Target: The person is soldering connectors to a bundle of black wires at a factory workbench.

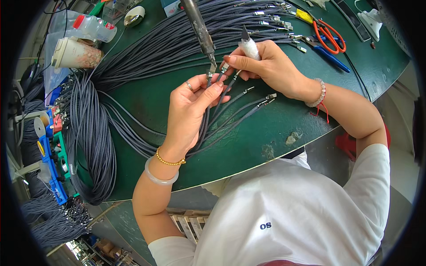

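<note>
My left hand [191, 104] is closed around a few dark braided cables [205, 126], their metal connector ends standing up past its fingertips. A soldering iron [198, 29] reaches down from the top, its tip beside one metal connector [211, 72]. My right hand [275, 66] is closed, with a white-wrapped tool [250, 48] tucked in its grip, a dark pointed blade at the upper end. Thumb and fingertips of that hand pinch at a second metal connector [225, 67]. More loose cable ends [270, 96] lie on the green table [248, 137] below my hands.
A large bundle of braided cables [159, 42] crosses the table, and another [91, 142] droops at the left. Orange-handled scissors [328, 35], blue-handled pliers [330, 58] and a phone [351, 20] lie at the right. A paper cup [76, 53] and plastic bottle [95, 28] stand upper left.
</note>
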Action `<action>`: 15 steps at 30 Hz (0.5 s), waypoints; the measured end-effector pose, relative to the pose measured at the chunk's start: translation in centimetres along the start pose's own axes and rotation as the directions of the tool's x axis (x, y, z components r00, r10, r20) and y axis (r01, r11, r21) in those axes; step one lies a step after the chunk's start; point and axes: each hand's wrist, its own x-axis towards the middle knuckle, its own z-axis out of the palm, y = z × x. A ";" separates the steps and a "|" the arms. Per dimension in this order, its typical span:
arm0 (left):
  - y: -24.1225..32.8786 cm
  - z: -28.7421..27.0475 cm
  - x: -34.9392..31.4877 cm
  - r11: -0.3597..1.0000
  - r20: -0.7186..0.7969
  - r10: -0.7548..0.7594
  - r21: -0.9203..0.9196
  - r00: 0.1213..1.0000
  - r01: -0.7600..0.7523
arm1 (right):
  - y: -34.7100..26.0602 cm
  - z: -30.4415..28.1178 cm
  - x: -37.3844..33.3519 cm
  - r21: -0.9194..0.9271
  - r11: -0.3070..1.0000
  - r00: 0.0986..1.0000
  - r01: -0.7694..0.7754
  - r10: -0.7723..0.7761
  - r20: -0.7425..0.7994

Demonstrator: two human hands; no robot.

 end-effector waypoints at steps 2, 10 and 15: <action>0.0 0.0 0.0 1.000 -0.068 0.025 0.013 0.997 -0.024 | -0.1 -0.3 0.0 -0.030 1.000 1.000 -0.004 0.004 0.018; 0.2 0.3 0.1 1.000 -0.047 0.016 -0.011 0.999 -0.016 | 0.1 -0.7 -0.1 -0.078 0.997 1.000 -0.007 0.008 0.004; 0.2 0.3 0.1 0.999 -0.026 0.031 0.039 0.999 -0.030 | 0.0 -0.9 -0.2 -0.098 0.995 1.000 -0.004 0.005 0.005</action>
